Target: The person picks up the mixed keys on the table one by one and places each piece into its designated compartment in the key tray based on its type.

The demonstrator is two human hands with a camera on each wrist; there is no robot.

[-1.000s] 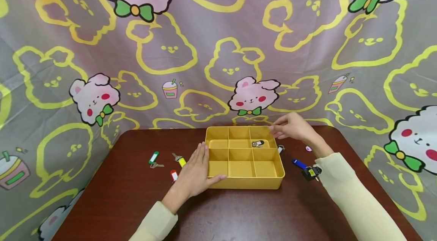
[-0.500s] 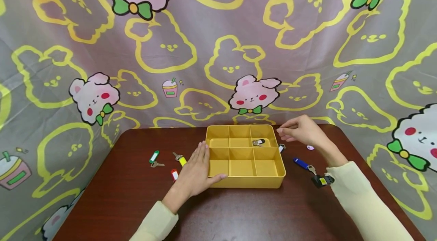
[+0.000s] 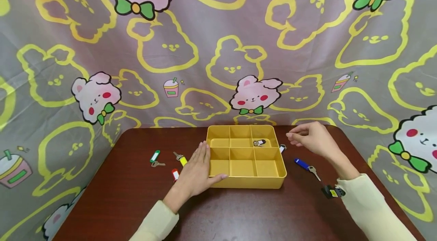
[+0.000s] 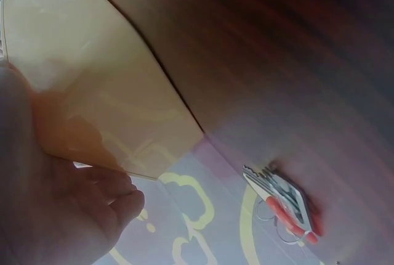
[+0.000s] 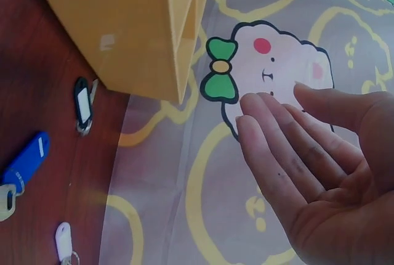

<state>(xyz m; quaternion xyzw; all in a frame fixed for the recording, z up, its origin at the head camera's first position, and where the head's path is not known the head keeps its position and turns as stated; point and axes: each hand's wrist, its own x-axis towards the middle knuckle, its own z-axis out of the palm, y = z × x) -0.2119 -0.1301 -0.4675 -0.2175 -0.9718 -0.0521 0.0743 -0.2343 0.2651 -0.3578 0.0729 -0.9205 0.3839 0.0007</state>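
Observation:
A yellow six-compartment box [image 3: 246, 183] sits on the table, a key with a black tag [image 3: 259, 143] lying in its back right compartment. My left hand [image 3: 193, 170] rests against the box's left side, fingers straight, thumb at the front wall. Off the box's right side, above the table, my right hand [image 3: 315, 139] has loosely bent fingers and holds nothing. Below it are a key with a blue tag [image 3: 307, 168] and a black tag [image 3: 282, 148] beside the box wall. The right wrist view shows a pale purple tag [image 5: 64, 243] on the table.
Left of the box lie a green tag with a key [image 3: 155, 156], a yellow tag with a key [image 3: 183, 160] and a red tag [image 3: 175, 174], partly behind my left hand. A patterned cloth [image 3: 218, 51] hangs behind the table. A small black device [image 3: 332, 191] sits at my right cuff.
My right hand has moved right, away from the box's back right corner, uncovering the key on the blue tag. My left hand and the box have stayed in place.

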